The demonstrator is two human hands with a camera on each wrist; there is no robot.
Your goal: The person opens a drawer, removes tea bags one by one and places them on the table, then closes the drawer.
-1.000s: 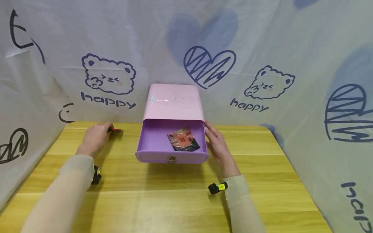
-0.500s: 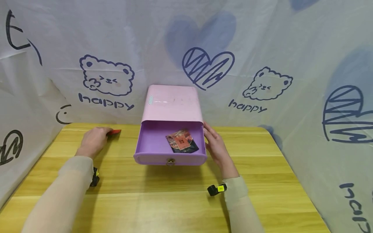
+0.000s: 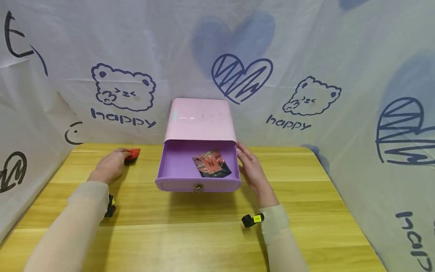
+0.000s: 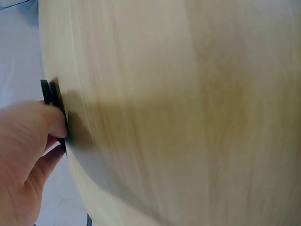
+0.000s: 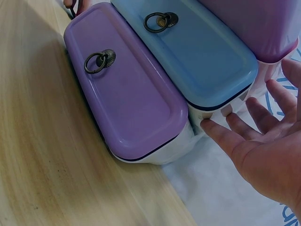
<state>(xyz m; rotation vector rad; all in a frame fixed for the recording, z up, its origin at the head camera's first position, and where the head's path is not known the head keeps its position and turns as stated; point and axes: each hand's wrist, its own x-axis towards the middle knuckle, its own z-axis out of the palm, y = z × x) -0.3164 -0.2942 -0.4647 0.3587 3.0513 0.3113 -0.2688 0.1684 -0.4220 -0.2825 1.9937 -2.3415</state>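
At left of frame, our left hand (image 3: 110, 165) pinches a red-and-black packet (image 3: 134, 153) a slack grip could drop; our unclenched right hand (image 3: 252, 170) touches the drawer cabinet (image 3: 202, 122).

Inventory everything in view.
drawer cabinet: 1, pink, far centre
top drawer: 1, purple, open
middle drawer: 1, blue, shut
bottom drawer: 1, purple, shut
ring pulls: 3, bronze, drawer fronts
printed packet: 1+, dark-red, in top drawer
flat item: 1, red-black, left of cabinet
table: 1, yellow, beneath cabinet
printed cloth: 1+, pale, around table
wrist cameras: 2, black, wrists
sleeves: 2, beige, forearms
left hand: 1, pinching flat item
right hand: 1, cabinet's right side
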